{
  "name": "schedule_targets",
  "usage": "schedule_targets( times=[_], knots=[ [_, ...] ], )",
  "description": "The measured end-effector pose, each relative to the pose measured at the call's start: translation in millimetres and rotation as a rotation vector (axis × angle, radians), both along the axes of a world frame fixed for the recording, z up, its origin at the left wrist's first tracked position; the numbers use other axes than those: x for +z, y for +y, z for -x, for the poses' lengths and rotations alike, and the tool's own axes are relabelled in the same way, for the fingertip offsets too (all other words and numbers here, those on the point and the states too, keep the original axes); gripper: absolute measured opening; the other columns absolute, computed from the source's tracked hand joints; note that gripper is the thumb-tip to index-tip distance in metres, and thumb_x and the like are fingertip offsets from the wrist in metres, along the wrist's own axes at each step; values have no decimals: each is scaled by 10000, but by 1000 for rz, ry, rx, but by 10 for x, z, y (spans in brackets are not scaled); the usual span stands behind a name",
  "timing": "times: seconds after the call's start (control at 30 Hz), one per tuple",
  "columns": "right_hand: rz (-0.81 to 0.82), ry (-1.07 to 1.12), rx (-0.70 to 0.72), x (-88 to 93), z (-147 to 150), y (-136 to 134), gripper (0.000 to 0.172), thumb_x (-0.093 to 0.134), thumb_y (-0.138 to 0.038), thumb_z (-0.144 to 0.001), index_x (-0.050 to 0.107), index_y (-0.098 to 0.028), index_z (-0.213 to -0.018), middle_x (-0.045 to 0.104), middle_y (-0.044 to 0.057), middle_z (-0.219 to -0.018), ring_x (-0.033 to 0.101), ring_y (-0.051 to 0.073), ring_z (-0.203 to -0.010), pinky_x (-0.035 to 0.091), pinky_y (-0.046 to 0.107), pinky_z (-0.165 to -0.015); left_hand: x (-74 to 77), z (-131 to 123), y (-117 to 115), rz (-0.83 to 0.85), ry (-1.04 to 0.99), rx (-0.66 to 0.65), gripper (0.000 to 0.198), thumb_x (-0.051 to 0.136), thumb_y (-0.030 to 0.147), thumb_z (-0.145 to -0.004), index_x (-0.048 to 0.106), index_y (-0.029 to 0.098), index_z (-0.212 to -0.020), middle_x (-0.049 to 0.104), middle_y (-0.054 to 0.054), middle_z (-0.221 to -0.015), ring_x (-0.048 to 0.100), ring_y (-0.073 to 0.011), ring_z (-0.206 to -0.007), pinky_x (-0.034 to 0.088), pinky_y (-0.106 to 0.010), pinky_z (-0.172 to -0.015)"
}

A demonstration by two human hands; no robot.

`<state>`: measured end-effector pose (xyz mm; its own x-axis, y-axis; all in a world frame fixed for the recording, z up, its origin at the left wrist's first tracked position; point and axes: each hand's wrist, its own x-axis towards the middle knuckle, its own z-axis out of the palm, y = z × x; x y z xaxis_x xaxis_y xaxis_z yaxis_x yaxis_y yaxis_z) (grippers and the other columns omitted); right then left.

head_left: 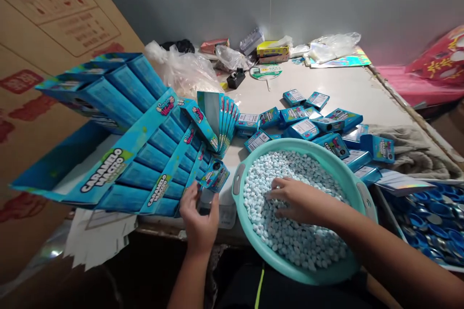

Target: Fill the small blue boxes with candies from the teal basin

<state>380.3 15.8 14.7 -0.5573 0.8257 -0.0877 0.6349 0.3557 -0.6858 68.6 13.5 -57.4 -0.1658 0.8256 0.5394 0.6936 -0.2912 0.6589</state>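
My left hand (200, 219) is curved at the near edge of a small blue box (216, 177), with thumb and fingers on either side of its lower end. My right hand (297, 199) reaches into a turquoise basin (241, 217) filled with small pale blue candies (290, 246). Its fingers are bent and somewhat apart, their tips among the candies; whether they pinch any is hidden. Left of my left hand, blue "Caramelo Macizo" display cartons (119, 166) stand stacked and tilted. Beneath the small box shows part of a whitish flat object (228, 216).
Several small blue boxes (306, 129) lie piled behind the basin. At right are a grey cloth (420, 147) and a tray of blue-and-silver pieces (435, 217). Plastic bags (181, 70) and a tape dispenser (236, 78) lie at the back. A large brown carton (47, 82) stands left.
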Motion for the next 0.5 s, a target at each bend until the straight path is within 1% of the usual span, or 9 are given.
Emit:
schedule_targets(
  times=[0.07,0.1,0.17,0.2,0.27,0.33,0.4,0.5],
  knots=[
    [22,104,-28,-61,-44,1,257,797,-149,-814,826,-293,-1025,729,62,-1019,701,265,-875,583,390,-768,-20,220,-328,-75,166,14,355,798,247,-840,597,160,-1119,685,-161,-1200,705,-267,-1132,611,-398,-922],
    [34,143,-45,-93,-67,0,214,783,-161,-824,826,-296,-983,735,55,-977,702,254,-842,576,377,-748,-41,337,-474,-109,230,18,293,800,219,-833,609,168,-1049,700,-125,-1101,719,-244,-1033,608,-375,-876],
    [66,169,-64,-147,-101,-3,143,759,-207,-844,820,-300,-933,749,56,-928,703,252,-812,571,373,-727,-102,535,-669,-156,279,-10,220,775,160,-834,581,191,-931,687,-49,-915,703,-189,-835,586,-317,-777],
    [84,157,-63,-166,-111,-4,119,754,-234,-845,818,-301,-920,755,60,-914,704,260,-808,572,380,-722,-139,600,-708,-157,283,-48,215,748,129,-844,549,202,-878,659,-12,-827,673,-162,-742,562,-286,-721],
    [112,127,-53,-184,-122,-1,110,744,-265,-840,818,-296,-916,764,69,-908,704,272,-803,572,391,-719,-221,652,-681,-158,320,-145,289,685,76,-862,453,218,-763,552,51,-655,565,-123,-571,478,-251,-620],
    [121,102,-38,-178,-130,6,129,735,-251,-829,817,-285,-923,768,76,-913,701,275,-801,561,391,-715,-313,627,-579,-183,404,-222,352,629,85,-885,379,223,-680,442,67,-552,455,-117,-485,372,-271,-560],
    [113,49,-11,-155,-148,18,136,696,-221,-841,805,-273,-906,761,70,-902,692,265,-792,538,387,-708,-406,585,-485,-215,464,-253,358,564,142,-918,370,225,-630,393,51,-516,399,-131,-469,293,-310,-546],
    [65,-27,19,-119,-192,48,164,615,-230,-894,773,-258,-859,743,62,-877,672,237,-771,505,371,-692,-531,575,-448,-236,471,-246,355,512,191,-935,401,228,-600,406,25,-515,403,-150,-491,268,-333,-564]
  ],
)
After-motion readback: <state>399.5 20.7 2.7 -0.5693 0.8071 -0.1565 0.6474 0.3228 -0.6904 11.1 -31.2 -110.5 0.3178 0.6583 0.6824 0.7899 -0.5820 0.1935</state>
